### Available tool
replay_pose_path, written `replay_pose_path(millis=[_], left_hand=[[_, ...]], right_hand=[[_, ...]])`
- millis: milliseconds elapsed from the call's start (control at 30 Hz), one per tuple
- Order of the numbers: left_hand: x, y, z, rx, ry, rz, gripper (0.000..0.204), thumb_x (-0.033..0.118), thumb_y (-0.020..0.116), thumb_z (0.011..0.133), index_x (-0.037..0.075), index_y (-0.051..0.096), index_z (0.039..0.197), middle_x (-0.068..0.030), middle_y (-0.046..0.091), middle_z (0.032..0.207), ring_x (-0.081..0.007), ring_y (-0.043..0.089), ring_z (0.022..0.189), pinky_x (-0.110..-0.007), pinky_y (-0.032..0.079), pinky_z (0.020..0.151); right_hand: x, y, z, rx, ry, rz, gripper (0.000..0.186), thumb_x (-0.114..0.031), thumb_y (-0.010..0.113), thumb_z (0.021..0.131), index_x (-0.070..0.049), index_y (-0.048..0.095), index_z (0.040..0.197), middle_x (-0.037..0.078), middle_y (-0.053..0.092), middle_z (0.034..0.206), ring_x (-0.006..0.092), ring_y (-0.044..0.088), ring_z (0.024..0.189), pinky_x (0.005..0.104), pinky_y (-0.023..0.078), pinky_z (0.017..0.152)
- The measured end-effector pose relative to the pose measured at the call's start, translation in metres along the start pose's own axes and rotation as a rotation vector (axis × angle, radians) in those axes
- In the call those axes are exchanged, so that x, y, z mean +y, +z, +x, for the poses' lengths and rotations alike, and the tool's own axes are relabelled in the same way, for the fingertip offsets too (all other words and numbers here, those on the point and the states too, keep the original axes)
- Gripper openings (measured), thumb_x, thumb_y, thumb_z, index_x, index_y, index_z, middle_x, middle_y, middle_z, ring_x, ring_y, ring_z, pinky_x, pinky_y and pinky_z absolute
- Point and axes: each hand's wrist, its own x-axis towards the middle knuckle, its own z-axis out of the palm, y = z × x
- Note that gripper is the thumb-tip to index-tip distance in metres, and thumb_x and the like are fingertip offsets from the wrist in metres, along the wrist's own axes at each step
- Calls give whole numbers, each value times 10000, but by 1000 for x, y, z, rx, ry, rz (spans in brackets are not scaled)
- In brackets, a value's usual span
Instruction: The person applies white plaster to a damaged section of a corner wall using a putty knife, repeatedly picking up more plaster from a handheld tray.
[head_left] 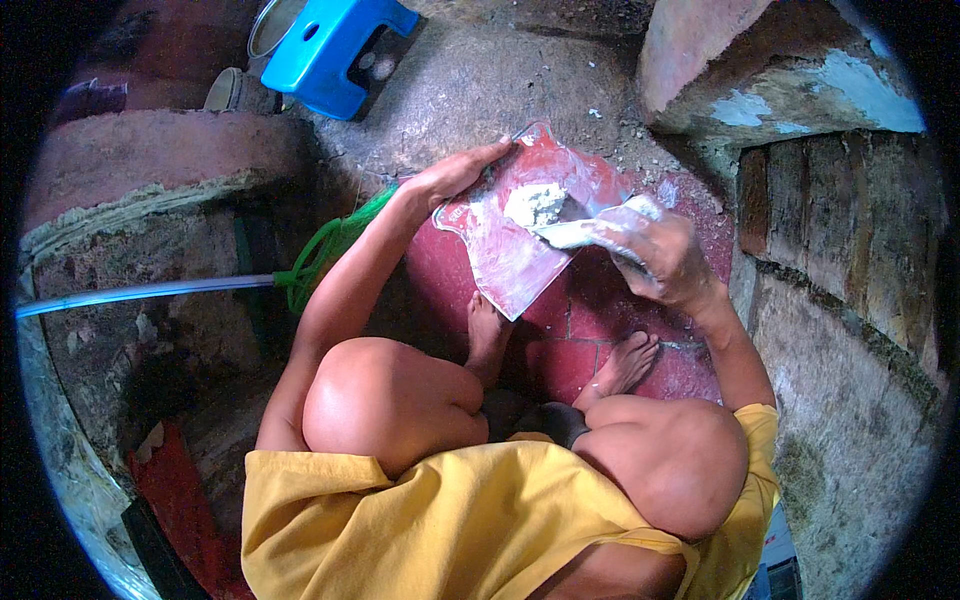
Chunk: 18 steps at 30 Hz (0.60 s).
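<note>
Indoors, above red floor tiles [548,362], left hand [462,174] gripping panel [508,252], right hand [662,258] white-coated piece [572,235].

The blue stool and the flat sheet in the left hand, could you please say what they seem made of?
Blue stool: likely moulded plastic, glossy, with even colour and rounded edges.
Flat sheet: perhaps smooth plastic, by its sheen; white smears leave this open.

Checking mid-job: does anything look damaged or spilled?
Yes: the ledge at upper right has ragged pale patches, as if flaking. White material also coats the right hand, not just the red sheet.
</note>
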Motion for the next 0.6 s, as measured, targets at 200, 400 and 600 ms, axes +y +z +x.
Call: replay_pose_path(millis=[200, 400, 600], left_hand=[[-3, -2, 9, 5, 14, 10, 510, 402, 307, 877, 5, 414, 1178, -83, 451, 1164, -155, 451, 1023, -254, 317, 907], [-7, 5, 7, 89, -10, -4, 484, 379, 305, 886, -13, 444, 1134, -69, 494, 1097, -138, 479, 955, -255, 342, 869], [-27, -6, 12, 208, 75, -316, 490, 404, 354, 865, 3, 437, 1134, -84, 525, 1053, -152, 525, 900, -280, 412, 804]], right_hand=[[-7, 3, 5, -52, -29, -79, 497, -60, 581, 578, -201, 528, 1052, 63, 562, 868, 253, 532, 736, 337, 485, 618], [6, 5, 11, -23, 191, 123, 438, -39, 578, 648, -11, 469, 1072, 220, 542, 872, 362, 534, 800, 394, 437, 708], [20, 8, -32, 447, 525, 662, 355, -104, 537, 739, -9, 444, 1069, 93, 556, 855, 221, 551, 728, 336, 438, 673]])
